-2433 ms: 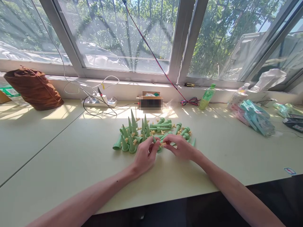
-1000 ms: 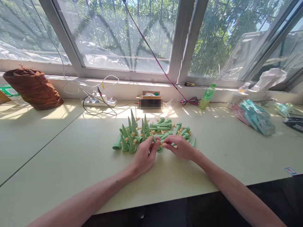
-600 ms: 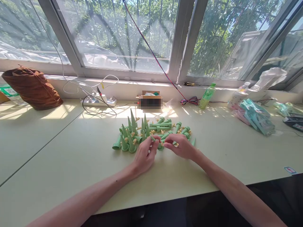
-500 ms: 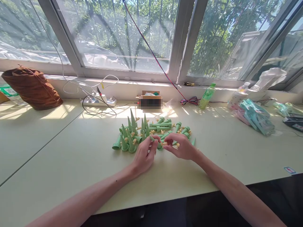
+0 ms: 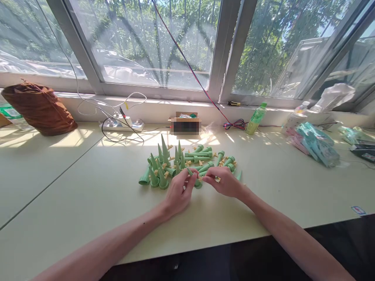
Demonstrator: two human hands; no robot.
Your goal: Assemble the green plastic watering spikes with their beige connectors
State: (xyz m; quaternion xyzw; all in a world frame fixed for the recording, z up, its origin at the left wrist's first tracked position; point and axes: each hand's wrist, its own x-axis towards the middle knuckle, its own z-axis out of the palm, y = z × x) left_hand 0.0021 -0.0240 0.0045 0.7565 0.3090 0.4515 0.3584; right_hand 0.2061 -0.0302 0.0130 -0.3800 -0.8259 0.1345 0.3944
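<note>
My left hand [image 5: 181,192] is closed around a green plant-watering spike [image 5: 198,185], whose pointed end shows between thumb and fingers and whose wider end shows below. Beside it, the fingers of my right hand [image 5: 226,182] are pinched on a small yellow valve [image 5: 200,178] at the side of that spike. Just behind both hands lies a spread of similar pieces. Some green spikes [image 5: 163,181] stand upright on their caps, while others [image 5: 198,155] lie flat. Small yellow valves [image 5: 200,163] are attached to or scattered among them.
Along the window side are a brown cloth bag [image 5: 39,109], a white power strip [image 5: 129,124] with cables, a small box [image 5: 185,117], coiled red-black wire [image 5: 235,125] and a green bottle [image 5: 256,119]. Plastic packets [image 5: 318,144] lie at the right. The table's front edge is near my forearms.
My right fingers have curled tighter and turned slightly at the yellow valve. The spike in my left hand has tilted a little; the other pieces stay put.
</note>
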